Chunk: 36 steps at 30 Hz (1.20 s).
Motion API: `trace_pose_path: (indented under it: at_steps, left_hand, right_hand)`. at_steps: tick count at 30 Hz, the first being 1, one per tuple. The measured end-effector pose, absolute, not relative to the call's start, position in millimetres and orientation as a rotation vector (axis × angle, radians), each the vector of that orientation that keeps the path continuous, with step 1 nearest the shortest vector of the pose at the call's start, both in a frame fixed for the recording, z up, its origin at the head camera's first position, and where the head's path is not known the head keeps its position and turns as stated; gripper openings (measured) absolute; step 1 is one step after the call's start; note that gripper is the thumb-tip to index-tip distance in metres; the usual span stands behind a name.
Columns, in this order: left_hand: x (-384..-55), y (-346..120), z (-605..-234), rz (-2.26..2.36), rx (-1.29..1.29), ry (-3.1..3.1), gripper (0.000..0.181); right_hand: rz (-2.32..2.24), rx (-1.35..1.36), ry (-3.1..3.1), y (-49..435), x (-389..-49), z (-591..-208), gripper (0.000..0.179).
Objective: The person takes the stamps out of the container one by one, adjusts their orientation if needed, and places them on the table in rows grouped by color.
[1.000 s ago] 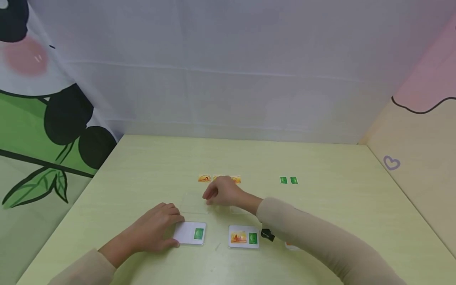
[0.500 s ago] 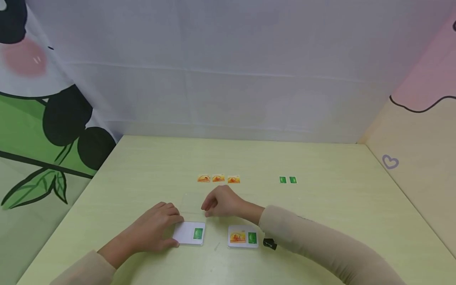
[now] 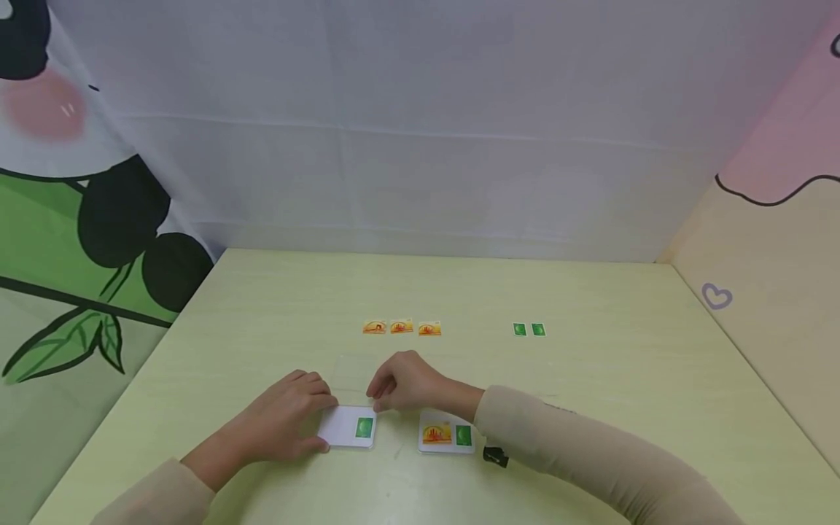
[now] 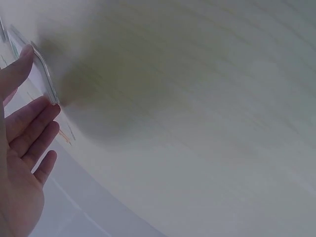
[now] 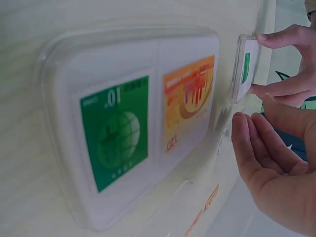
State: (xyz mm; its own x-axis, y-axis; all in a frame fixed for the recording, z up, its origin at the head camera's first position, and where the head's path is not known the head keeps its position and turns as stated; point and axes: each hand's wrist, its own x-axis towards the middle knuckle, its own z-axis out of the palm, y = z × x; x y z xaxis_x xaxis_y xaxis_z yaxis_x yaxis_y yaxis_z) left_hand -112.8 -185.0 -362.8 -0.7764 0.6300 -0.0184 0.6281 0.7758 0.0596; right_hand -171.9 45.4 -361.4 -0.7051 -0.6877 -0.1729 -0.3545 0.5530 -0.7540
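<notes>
My left hand (image 3: 289, 415) holds the left edge of a clear plastic case (image 3: 346, 426) with a white card in it, thumb and fingers at its corners. A green stamp (image 3: 364, 428) sits at the card's right side; the left part is plain white. My right hand (image 3: 407, 380) hovers at the case's far right corner with bent fingers. In the right wrist view, its thumb (image 5: 276, 106) is near the curled fingertips (image 5: 240, 126); I cannot tell whether something thin is between them. A second case (image 5: 153, 180) holds an orange stamp (image 5: 190, 101) and a green stamp (image 5: 117, 131).
Three orange stamps (image 3: 402, 327) lie in a row further back. Two green stamps (image 3: 529, 329) lie back right. A clear lid (image 3: 351, 370) lies behind the left case. A small black object (image 3: 495, 456) is beside my right sleeve (image 3: 551, 430).
My right hand has come down from near the orange stamps toward the left case, its fingers still bent. The left hand and its case have stayed put.
</notes>
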Motion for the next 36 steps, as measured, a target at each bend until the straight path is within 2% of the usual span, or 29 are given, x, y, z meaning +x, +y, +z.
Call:
trace_pose_path:
  at_steps: [15,36]
  left_hand:
    - [-122,-181,-365,0.111,1.086,2.934,0.046]
    - [-117,-189,-369,0.153,1.105,2.969,0.045]
  right_hand:
    - [-0.965,-0.775,2.362,46,-171,-366,0.011]
    - [-0.75,-0.868,2.436,34,-162,-362,0.019]
